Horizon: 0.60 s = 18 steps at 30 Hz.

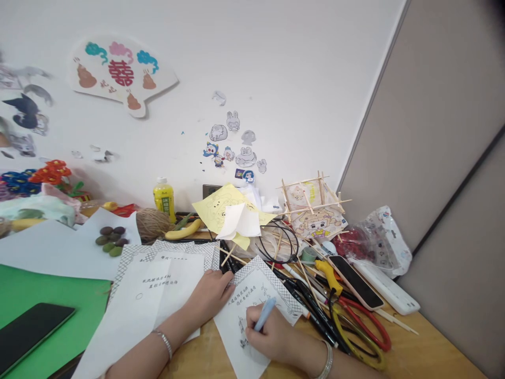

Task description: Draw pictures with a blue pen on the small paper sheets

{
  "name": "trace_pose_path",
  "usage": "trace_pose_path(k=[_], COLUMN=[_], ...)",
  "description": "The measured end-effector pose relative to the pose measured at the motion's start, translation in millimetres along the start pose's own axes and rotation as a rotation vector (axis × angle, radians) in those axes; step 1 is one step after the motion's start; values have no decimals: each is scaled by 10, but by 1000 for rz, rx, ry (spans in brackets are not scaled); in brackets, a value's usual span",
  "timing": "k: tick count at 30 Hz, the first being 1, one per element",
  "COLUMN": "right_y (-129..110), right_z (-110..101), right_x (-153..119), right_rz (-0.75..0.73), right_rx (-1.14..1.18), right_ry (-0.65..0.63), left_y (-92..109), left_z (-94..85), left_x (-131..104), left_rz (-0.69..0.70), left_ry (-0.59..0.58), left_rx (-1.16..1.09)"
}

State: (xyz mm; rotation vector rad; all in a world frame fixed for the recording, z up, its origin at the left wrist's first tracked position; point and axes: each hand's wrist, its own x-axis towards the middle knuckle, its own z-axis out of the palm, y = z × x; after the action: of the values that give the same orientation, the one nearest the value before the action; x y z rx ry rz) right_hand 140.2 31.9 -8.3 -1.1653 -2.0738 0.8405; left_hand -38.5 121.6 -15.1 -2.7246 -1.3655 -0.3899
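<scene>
My right hand (274, 334) is closed around a light blue pen (265, 313), its tip hidden behind my fingers. Beneath it lies a white sheet (252, 363) with a cross-hatched border, handwritten lines and drawn leafy sprigs. My left hand (211, 296) rests with fingers stretched out, palm down, near that sheet's upper left edge. Under my left wrist and forearm are other papers (130, 321), with handwriting and a similar hatched border. Both wrists wear silvery bracelets.
Right of the sheet are black markers (315, 321), scissors with red and yellow handles, a phone (355, 281) and a white power strip (382, 287). Behind stand a stick frame (313, 205), a yellow bottle (164, 200) and a twine ball (153, 225). A dark tablet (33, 334) lies left on green.
</scene>
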Motion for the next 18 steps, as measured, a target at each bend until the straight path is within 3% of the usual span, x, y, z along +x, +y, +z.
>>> trace_pose_path(k=[18], right_y=[33], right_z=[20], right_x=[-8], right_rz=[-73], right_rx=[47], right_ry=[11], left_y=[11], left_z=[-21], left_x=[-9], left_rz=[2], left_ry=[-3], left_rx=[12])
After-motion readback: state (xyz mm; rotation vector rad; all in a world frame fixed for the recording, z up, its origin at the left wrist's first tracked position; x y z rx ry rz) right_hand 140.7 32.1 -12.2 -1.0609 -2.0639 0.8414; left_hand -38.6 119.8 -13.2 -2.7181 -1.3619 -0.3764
